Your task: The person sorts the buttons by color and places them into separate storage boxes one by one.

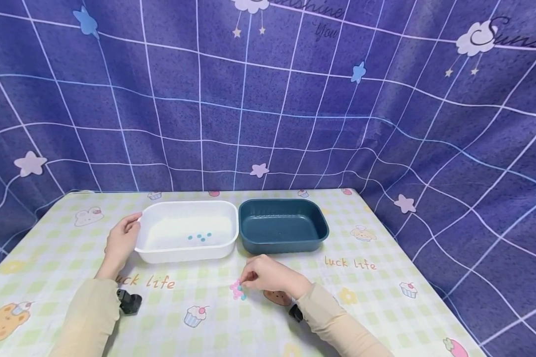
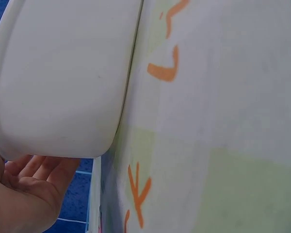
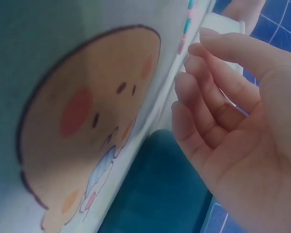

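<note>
At the left end of a white basin (image 1: pixel 185 254), my left hand (image 1: pixel 121 241) grips the rim. The left wrist view shows that hand (image 2: pixel 34 194) with its fingers against the basin's outer end wall (image 2: pixel 63 97). Several small teal beads (image 1: pixel 199 236) lie on the basin's floor. My right hand (image 1: pixel 268 273) reaches down to a small pile of pink and teal beads (image 1: pixel 236 290) on the cloth. Seen from the right wrist, the hand (image 3: pixel 233 107) has loosely bent fingers, thumb and index tips close together near the row of beads (image 3: pixel 185 31), with nothing visible between them.
A dark teal basin (image 1: pixel 286 246) stands against the white one's right side, beyond my right hand. A checked cloth (image 1: pixel 152 317) with printed cupcakes and animals covers the table. Blue grid-patterned curtains (image 1: pixel 223 124) hang behind and to the right.
</note>
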`<state>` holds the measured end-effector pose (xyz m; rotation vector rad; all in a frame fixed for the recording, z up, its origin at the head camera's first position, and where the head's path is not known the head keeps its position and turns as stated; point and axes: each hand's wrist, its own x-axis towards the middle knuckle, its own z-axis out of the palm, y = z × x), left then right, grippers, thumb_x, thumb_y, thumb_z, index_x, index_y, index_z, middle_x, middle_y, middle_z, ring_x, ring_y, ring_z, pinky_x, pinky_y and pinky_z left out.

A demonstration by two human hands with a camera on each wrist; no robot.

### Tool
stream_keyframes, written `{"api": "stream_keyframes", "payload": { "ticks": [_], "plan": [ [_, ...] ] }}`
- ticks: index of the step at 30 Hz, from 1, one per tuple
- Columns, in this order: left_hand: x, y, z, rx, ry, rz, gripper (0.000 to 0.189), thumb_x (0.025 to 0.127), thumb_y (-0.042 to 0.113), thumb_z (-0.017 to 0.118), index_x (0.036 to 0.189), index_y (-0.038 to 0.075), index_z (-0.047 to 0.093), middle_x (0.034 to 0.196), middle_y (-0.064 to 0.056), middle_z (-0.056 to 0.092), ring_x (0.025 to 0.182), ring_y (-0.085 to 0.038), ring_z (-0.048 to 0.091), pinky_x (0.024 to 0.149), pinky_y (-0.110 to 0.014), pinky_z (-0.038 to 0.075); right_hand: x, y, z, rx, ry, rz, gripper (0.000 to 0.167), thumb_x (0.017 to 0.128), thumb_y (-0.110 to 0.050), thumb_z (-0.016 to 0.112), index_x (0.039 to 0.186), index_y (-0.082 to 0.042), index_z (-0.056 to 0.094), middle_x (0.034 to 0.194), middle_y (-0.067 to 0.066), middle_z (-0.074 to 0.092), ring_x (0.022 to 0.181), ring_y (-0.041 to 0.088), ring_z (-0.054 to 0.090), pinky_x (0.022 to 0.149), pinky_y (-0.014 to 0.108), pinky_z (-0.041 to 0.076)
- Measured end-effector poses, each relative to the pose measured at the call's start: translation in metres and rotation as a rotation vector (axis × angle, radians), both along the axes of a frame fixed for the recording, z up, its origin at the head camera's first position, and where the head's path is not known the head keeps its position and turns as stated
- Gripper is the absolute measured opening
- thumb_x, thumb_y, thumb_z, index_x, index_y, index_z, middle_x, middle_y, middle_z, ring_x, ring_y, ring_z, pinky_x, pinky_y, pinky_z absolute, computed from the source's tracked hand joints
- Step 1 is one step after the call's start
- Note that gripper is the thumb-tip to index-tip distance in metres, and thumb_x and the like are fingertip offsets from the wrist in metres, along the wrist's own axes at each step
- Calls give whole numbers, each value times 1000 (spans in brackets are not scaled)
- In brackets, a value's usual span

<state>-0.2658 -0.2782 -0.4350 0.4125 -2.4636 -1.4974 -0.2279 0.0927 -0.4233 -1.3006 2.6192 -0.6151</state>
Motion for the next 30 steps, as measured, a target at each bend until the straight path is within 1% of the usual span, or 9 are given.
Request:
{"api": "stream_keyframes", "payload": {
  "ticks": [6,13,18,23,30],
  "plan": [
    [0,1,0,8,3,-3,48,100,31,30,144,13,35,144,-19,41,132,-43,35,104,-69,0,1,-1,-1,22,10,17,8,84,-14,68,90,-13,74,81,-8,63,70,-3,53,66,5,42],
    [0,0,-1,11,5,4,48,99,31,30,144,13,35,144,-19,41,132,-43,35,104,-69,0,0,-5,-3,66,49,31,8,84,-14,69,89,-13,74,78,-8,62,68,-6,50,65,3,40],
    [-1,-1,-1,11,9,2,49,99,31,30,144,13,36,143,-19,42,132,-43,35,103,-69,1,0,-7,-3,63,54,30,7,82,-16,71,88,-14,74,78,-9,62,67,-6,49,65,3,40],
    [-2,-1,-3,9,16,9,48,99,30,31,143,12,37,142,-19,44,131,-42,38,103,-68,3,1,-7,-2,49,74,39,7,81,-17,71,86,-14,74,77,-9,62,67,-5,49,64,3,38],
    [-2,-1,-3,17,17,11,48,99,30,31,144,13,36,143,-19,42,131,-41,38,105,-68,1,1,-7,-3,58,94,32,7,81,-18,71,86,-16,74,75,-11,61,65,-5,46,63,3,37]
  ]
}}
